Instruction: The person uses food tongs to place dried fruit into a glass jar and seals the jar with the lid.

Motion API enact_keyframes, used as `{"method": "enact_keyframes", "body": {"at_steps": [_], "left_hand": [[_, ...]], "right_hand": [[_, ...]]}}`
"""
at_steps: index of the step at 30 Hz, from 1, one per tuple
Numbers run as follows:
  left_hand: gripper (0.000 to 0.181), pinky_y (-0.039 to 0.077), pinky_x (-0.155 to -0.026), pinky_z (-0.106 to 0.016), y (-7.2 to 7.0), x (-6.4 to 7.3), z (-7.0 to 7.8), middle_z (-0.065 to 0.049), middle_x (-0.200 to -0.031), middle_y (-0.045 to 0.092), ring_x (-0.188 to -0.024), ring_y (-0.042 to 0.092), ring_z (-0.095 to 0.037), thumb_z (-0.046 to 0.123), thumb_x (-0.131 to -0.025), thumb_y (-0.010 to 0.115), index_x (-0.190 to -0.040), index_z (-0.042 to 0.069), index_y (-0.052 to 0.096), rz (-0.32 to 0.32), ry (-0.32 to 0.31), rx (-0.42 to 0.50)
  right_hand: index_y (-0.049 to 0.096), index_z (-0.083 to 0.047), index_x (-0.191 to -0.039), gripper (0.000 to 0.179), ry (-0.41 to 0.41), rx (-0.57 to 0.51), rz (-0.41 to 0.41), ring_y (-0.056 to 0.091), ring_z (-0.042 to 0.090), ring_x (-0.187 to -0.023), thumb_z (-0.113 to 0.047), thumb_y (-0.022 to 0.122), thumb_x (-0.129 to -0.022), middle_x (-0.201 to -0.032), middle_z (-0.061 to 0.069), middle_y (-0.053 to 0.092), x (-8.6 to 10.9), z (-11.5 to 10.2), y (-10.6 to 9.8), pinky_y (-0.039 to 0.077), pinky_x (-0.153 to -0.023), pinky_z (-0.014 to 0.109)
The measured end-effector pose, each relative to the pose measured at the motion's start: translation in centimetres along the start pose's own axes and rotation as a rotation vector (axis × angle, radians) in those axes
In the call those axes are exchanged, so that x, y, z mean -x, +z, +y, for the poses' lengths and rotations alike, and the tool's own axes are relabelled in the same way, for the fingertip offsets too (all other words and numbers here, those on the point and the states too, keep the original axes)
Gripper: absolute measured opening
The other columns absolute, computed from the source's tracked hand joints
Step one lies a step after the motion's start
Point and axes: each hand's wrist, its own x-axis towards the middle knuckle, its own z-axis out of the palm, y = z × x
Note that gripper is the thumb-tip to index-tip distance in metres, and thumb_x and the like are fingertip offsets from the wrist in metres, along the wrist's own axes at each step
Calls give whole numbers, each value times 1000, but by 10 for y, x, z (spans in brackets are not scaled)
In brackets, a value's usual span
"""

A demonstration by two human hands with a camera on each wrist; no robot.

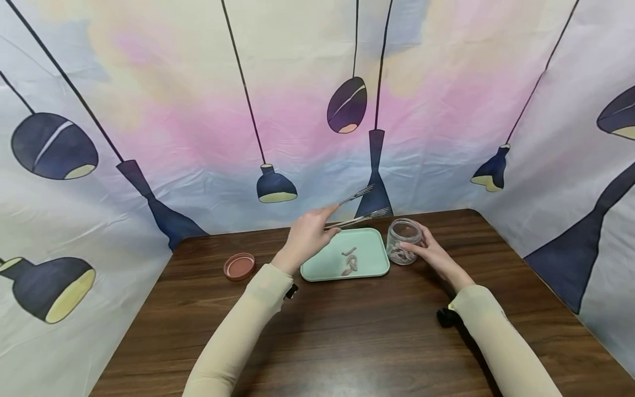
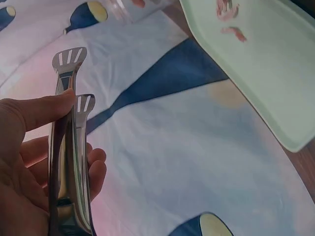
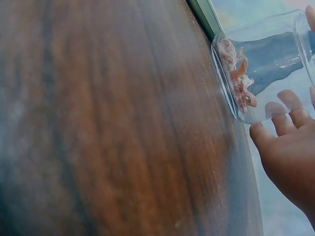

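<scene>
My left hand point(image 1: 308, 234) holds slotted metal tongs point(image 2: 69, 142), the thumb on one arm and the fingers around the other. The tongs' tips stand apart with nothing between them, above the far edge of a pale green tray point(image 1: 317, 267). Several small pinkish curled pieces point(image 1: 351, 262), shrimp-like in look, lie on that tray. Just right of it, my right hand point(image 1: 435, 256) grips an upright clear glass jar point(image 1: 404, 234) by its side, thumb in front. The jar has no lid on, and more pinkish pieces point(image 3: 238, 78) lie at its bottom.
A reddish-brown round lid point(image 1: 240, 266) lies on the dark wooden table point(image 1: 347, 336), left of the tray. Behind the table's far edge hangs a cloth backdrop point(image 1: 198, 110) printed with lamps.
</scene>
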Motion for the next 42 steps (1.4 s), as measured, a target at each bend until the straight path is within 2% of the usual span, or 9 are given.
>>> {"method": "enact_keyframes", "body": {"at_steps": [3, 9, 17, 23, 29, 35, 42], "left_hand": [[61, 55, -87, -46, -4, 1, -5, -11, -139, 61, -118, 63, -31, 26, -93, 76, -148, 12, 53, 4, -26, 22], [61, 54, -88, -48, -4, 7, -14, -11, -137, 62, -117, 63, -31, 25, -92, 77, -147, 13, 55, -4, -81, 47], [61, 55, -83, -51, 5, 22, -25, -14, -133, 65, -110, 66, -34, 24, -90, 79, -146, 13, 56, -25, -171, 63], [60, 55, -82, -52, 14, 32, -33, -15, -133, 64, -105, 68, -34, 23, -90, 79, -144, 11, 57, -33, -214, 82], [59, 55, -79, -50, 23, 41, -40, -13, -133, 65, -99, 69, -32, 25, -90, 79, -144, 13, 58, -71, -261, 93], [59, 56, -80, -50, 30, 48, -44, -15, -134, 64, -105, 68, -34, 25, -90, 79, -143, 10, 59, -86, -285, 92], [57, 56, -73, -48, 41, 56, -47, -17, -131, 65, -96, 70, -33, 23, -89, 80, -141, 10, 61, -114, -283, 74]], "right_hand": [[3, -25, -164, 93, -6, 4, -2, 11, 42, -151, -36, 68, -98, -165, 17, 13, 2, 0, -1, 22, -113, 65], [3, -23, -164, 93, -13, 4, 1, 10, 43, -151, -34, 68, -98, -165, 18, 13, 1, 2, -3, 22, -113, 65], [1, -20, -164, 97, 13, 14, 2, 11, 41, -152, -37, 69, -97, -165, 21, 12, 1, 5, -1, 20, -114, 64], [2, -20, -164, 95, 4, 26, 5, 11, 42, -152, -38, 68, -97, -165, 21, 13, 0, 4, -2, 19, -114, 65], [-1, -19, -164, 99, 18, 39, 5, 9, 42, -152, -39, 68, -97, -165, 22, 10, -1, 4, -2, 19, -114, 65], [-2, -20, -164, 99, 20, 34, 2, 8, 43, -152, -39, 69, -97, -166, 22, 8, -1, 4, -2, 19, -114, 66], [0, -20, -164, 98, 18, 24, 5, 8, 42, -152, -38, 69, -97, -166, 21, 9, -1, 3, -2, 19, -114, 65]]}}
